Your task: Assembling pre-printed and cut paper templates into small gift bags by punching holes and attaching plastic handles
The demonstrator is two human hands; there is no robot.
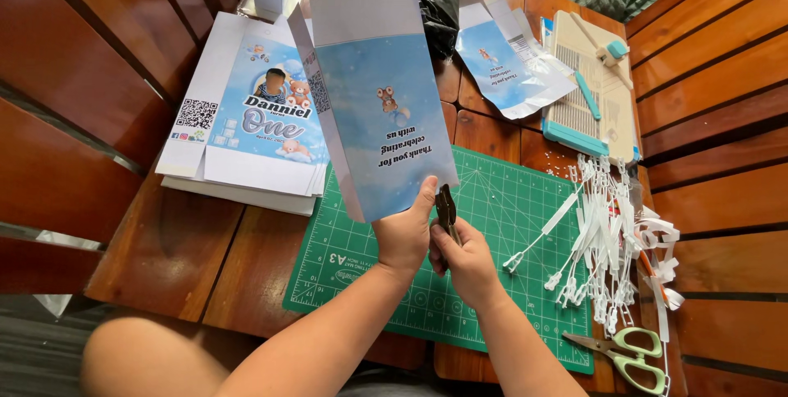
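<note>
While left hand pinches the blue sheet upright at frame centre | right hand grips a dark punch at its lower edge, steadying it | mat below.

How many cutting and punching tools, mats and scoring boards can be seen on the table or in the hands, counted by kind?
Hole punch, held in the right hand: 1
Scissors with green handles: 1
Green cutting mat: 1
Cream and teal scoring board: 1
Total: 4
</note>
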